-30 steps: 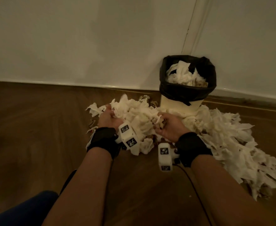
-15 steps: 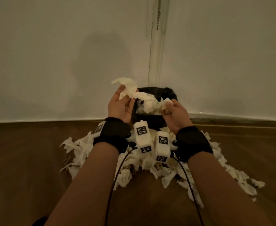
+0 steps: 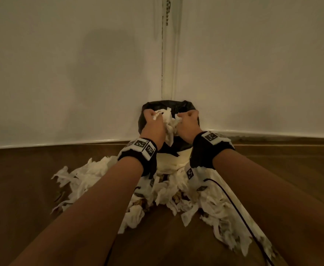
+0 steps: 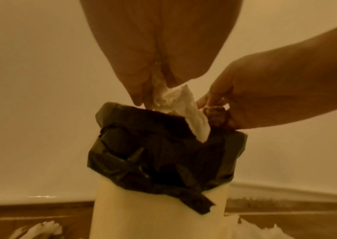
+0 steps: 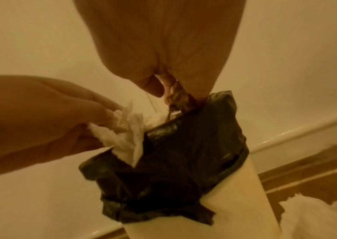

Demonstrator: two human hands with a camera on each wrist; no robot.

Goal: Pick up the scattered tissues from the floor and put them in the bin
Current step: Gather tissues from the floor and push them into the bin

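1. Hovering over the bin (image 3: pixel 176 162) in the corner, at its black liner (image 4: pixel 163 155); left hand (image 3: pixel 154 125) pinching a wad of tissue (image 3: pixel 168 121), one tail of it draping over the near rim.
2. Right hand (image 3: pixel 188 122) curling round a small brownish scrap (image 5: pixel 179 97) just above the far edge of the liner.
3. Lying in a wide heap on the floor (image 3: pixel 23 189) around the bin's base: the remaining tissues (image 3: pixel 176 192), so probably far from finished.
4. Handling as very light, soft, crumpling, tearing easily; likely clinging to skin on release.
5. Best gathering by the bunched middle in 1 loose fistful, not by trailing corners.
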